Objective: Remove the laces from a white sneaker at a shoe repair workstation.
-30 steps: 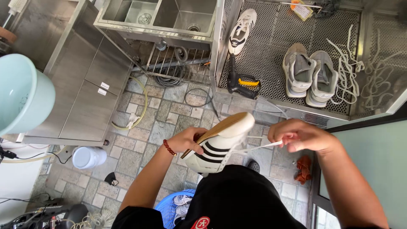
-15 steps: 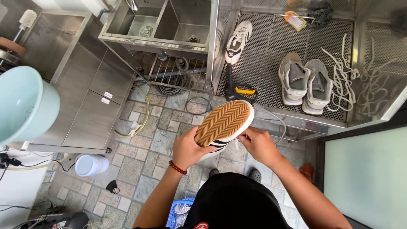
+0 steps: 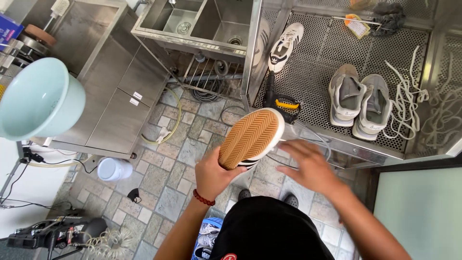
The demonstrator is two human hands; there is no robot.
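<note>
A steel worktop [image 3: 337, 67] with a perforated surface is stretching across the top right, carrying a pair of grey shoes [image 3: 361, 98], a heap of white laces [image 3: 409, 101], a single white sneaker [image 3: 285, 45] and a black and yellow brush [image 3: 284, 101]. A steel sink [image 3: 202, 24] is sitting to its left, and a pale green basin [image 3: 38, 98] is resting at the far left.

Over the stone-tiled floor [image 3: 163, 168], the left hand [image 3: 214, 175] is gripping a sneaker [image 3: 250, 137] by its heel end, tan sole turned up, toe pointing toward the worktop. The right hand [image 3: 310, 166] is hovering just beside it, fingers spread wide and holding nothing.

To my eye, a firm heel grip and a steadying right hand would be keeping the shoe from twisting.
</note>
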